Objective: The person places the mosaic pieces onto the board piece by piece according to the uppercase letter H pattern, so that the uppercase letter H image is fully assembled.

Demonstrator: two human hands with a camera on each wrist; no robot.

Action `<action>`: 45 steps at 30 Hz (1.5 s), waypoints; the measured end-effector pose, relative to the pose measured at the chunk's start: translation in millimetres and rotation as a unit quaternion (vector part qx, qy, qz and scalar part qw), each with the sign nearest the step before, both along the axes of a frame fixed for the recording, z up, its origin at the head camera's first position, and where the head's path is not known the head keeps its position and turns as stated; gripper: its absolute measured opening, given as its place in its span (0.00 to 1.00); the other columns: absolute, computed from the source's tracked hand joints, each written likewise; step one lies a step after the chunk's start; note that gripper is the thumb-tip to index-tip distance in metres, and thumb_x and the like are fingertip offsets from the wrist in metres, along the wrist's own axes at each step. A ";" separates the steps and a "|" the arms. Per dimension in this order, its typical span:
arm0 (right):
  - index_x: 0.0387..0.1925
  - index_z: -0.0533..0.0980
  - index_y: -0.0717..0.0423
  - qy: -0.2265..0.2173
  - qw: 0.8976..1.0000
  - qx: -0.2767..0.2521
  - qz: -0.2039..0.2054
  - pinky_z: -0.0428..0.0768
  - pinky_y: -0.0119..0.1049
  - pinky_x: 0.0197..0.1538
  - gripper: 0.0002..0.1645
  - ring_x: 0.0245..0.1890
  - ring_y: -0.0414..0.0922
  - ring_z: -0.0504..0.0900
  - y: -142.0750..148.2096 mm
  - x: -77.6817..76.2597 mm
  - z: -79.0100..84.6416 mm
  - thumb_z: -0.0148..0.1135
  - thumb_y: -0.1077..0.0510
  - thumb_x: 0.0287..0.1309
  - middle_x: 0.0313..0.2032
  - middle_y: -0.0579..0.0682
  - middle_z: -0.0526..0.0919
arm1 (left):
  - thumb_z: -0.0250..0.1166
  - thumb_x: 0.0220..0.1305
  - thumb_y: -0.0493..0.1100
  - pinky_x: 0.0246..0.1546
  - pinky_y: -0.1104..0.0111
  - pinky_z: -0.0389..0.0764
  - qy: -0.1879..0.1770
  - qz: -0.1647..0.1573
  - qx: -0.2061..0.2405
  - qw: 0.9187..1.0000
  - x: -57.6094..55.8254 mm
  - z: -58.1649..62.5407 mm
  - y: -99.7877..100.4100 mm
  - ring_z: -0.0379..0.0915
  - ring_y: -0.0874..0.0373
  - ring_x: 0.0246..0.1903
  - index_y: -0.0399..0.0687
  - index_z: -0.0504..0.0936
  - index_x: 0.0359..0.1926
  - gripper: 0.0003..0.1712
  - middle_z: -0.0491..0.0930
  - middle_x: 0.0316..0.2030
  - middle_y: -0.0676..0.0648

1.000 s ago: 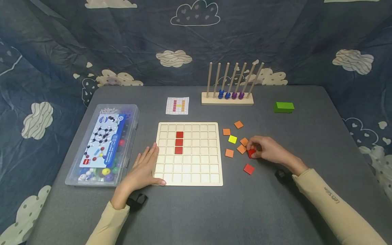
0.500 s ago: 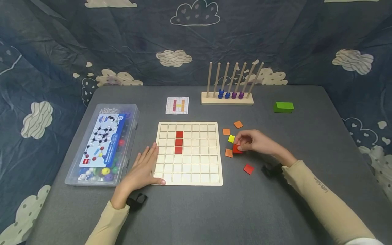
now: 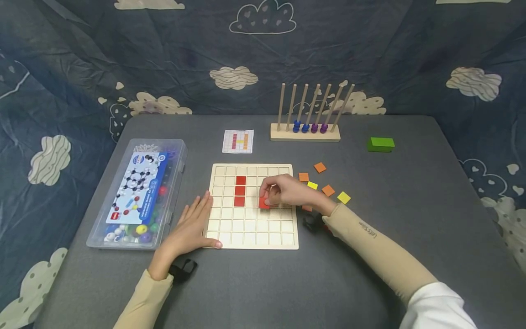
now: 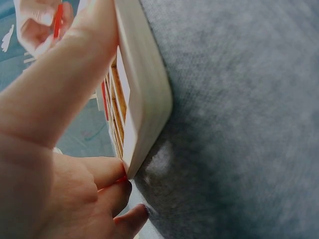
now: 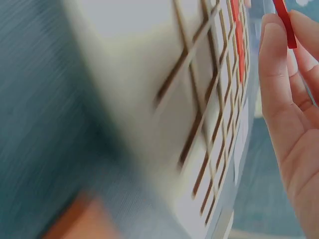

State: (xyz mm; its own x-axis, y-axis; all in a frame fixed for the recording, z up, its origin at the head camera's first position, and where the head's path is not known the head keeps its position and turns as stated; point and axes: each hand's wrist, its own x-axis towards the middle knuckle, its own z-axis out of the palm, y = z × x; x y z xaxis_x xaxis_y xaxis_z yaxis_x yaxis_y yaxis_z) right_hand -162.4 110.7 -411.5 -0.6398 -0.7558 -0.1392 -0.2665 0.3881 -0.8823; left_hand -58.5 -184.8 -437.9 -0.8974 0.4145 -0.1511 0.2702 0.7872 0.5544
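A pale wooden grid board (image 3: 256, 240) lies on the grey table, with a column of three red tiles (image 3: 240, 192) set in its cells. My left hand (image 3: 190, 228) rests along the board's left side with fingers straight; its thumb lies at the front left corner. Between thumb and fingers, my right hand (image 3: 285, 191) pinches another red tile (image 3: 264, 203) above the board, to the right of the red column. The right wrist view shows this red tile (image 5: 285, 25) on edge at the fingertips, over the grid. My right forearm covers part of the loose tiles.
Loose orange tiles (image 3: 319, 167) and yellow tiles (image 3: 344, 197) lie right of the board. Behind it are a pattern card (image 3: 238, 141) and a peg stand with beads (image 3: 305, 133). A clear box of beads (image 3: 137, 194) stands left; a green block (image 3: 380, 144) sits back right.
My right hand has picked the red tile up from the loose ones and carried it left over the board. A yellow tile it had covered now shows. My left hand stays put.
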 end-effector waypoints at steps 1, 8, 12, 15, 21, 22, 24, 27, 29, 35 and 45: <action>0.34 0.78 0.57 0.007 1.000 0.000 0.006 0.74 0.35 0.32 0.07 0.24 0.44 0.75 -7.7 0.2 -0.5 0.64 0.69 0.53 0.25 0.47 0.80 | 0.77 0.40 0.59 0.64 0.39 0.35 0.000 0.000 0.000 1.000 0.1 0.1 -0.3 0.31 0.34 0.70 0.27 0.44 0.72 0.71 0.37 0.73 0.33; 0.32 0.78 0.58 0.027 0.999 0.007 0.026 0.75 0.30 0.32 0.08 0.23 0.38 0.75 -50.0 3.1 -8.4 0.65 0.72 0.50 0.24 0.46 0.78 | 0.77 0.41 0.59 0.64 0.39 0.36 -0.001 0.001 -0.001 1.000 -0.7 0.0 -1.3 0.32 0.34 0.70 0.27 0.44 0.72 0.71 0.38 0.73 0.33; 0.30 0.78 0.58 0.061 0.997 0.038 0.024 0.73 0.28 0.31 0.08 0.24 0.37 0.74 -64.1 5.5 -12.2 0.67 0.71 0.50 0.23 0.45 0.77 | 0.77 0.41 0.58 0.64 0.39 0.37 0.005 -0.002 -0.005 1.000 -0.8 -0.3 -1.4 0.33 0.34 0.70 0.27 0.45 0.72 0.70 0.38 0.73 0.33; 0.28 0.78 0.56 0.086 0.994 0.068 0.018 0.71 0.28 0.30 0.08 0.23 0.37 0.72 -70.7 8.2 -10.6 0.67 0.70 0.49 0.21 0.44 0.76 | 0.77 0.40 0.58 0.64 0.39 0.38 0.009 -0.002 -0.009 1.000 -0.6 -0.3 -1.6 0.34 0.34 0.70 0.27 0.45 0.71 0.70 0.38 0.73 0.32; 0.26 0.77 0.53 0.137 0.984 0.110 0.019 0.68 0.29 0.28 0.08 0.21 0.36 0.70 -78.2 14.9 -9.0 0.65 0.68 0.51 0.18 0.42 0.73 | 0.78 0.40 0.58 0.65 0.40 0.37 0.002 0.005 -0.014 1.000 -1.2 -0.4 -1.1 0.33 0.35 0.70 0.28 0.44 0.72 0.71 0.38 0.73 0.33; 0.25 0.77 0.53 0.148 0.982 0.114 0.021 0.67 0.29 0.28 0.08 0.20 0.36 0.69 -78.8 15.9 -9.2 0.64 0.68 0.51 0.18 0.42 0.72 | 0.78 0.39 0.58 0.65 0.40 0.37 0.004 0.005 -0.014 1.000 -1.3 -0.8 -1.2 0.33 0.35 0.70 0.27 0.45 0.72 0.71 0.38 0.73 0.33; 0.24 0.76 0.53 0.168 0.978 0.120 0.021 0.66 0.29 0.28 0.07 0.20 0.36 0.68 -79.6 17.3 -9.6 0.64 0.68 0.51 0.17 0.42 0.71 | 0.78 0.39 0.58 0.64 0.40 0.38 0.010 0.006 -0.016 1.000 -1.3 -1.4 -1.1 0.34 0.34 0.70 0.27 0.45 0.71 0.71 0.39 0.73 0.33; 0.24 0.77 0.54 0.170 0.978 0.119 0.019 0.66 0.29 0.27 0.07 0.20 0.36 0.68 -79.2 17.7 -9.8 0.64 0.67 0.52 0.17 0.42 0.71 | 0.78 0.39 0.58 0.65 0.40 0.39 0.013 0.007 -0.018 1.000 -1.1 -1.0 -0.4 0.35 0.34 0.70 0.27 0.45 0.71 0.71 0.39 0.73 0.33; 0.25 0.77 0.54 0.151 0.982 0.115 0.017 0.68 0.29 0.28 0.06 0.21 0.36 0.69 -77.2 16.6 -9.9 0.65 0.66 0.53 0.18 0.42 0.73 | 0.78 0.39 0.58 0.65 0.40 0.39 0.013 0.007 -0.020 1.000 -1.2 -0.9 0.2 0.35 0.34 0.70 0.27 0.45 0.71 0.71 0.39 0.73 0.33; 0.30 0.78 0.56 0.097 0.993 0.071 0.008 0.73 0.29 0.32 0.04 0.25 0.37 0.74 -58.7 8.2 -8.0 0.64 0.66 0.53 0.24 0.43 0.77 | 0.79 0.37 0.59 0.64 0.40 0.40 0.016 0.009 -0.021 1.000 -1.0 -0.7 1.6 0.36 0.34 0.70 0.26 0.46 0.71 0.72 0.41 0.72 0.32; 0.36 0.79 0.61 0.065 0.996 0.011 -0.061 0.74 0.37 0.35 0.04 0.29 0.45 0.75 15.0 -4.9 7.7 0.64 0.65 0.57 0.29 0.48 0.78 | 0.80 0.36 0.57 0.65 0.40 0.39 0.014 0.013 -0.025 1.000 -1.2 -3.3 2.3 0.35 0.35 0.70 0.27 0.45 0.71 0.73 0.39 0.73 0.33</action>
State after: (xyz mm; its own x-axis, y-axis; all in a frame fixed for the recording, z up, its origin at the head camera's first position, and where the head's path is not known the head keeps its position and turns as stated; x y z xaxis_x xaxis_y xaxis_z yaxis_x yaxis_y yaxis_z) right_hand -167.3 125.7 -403.8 -0.7408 -0.6686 -0.0643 -0.3276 0.4431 -0.8345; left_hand -59.7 -182.5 -441.2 -0.9117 0.3841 -0.1461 0.2642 0.8201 0.5075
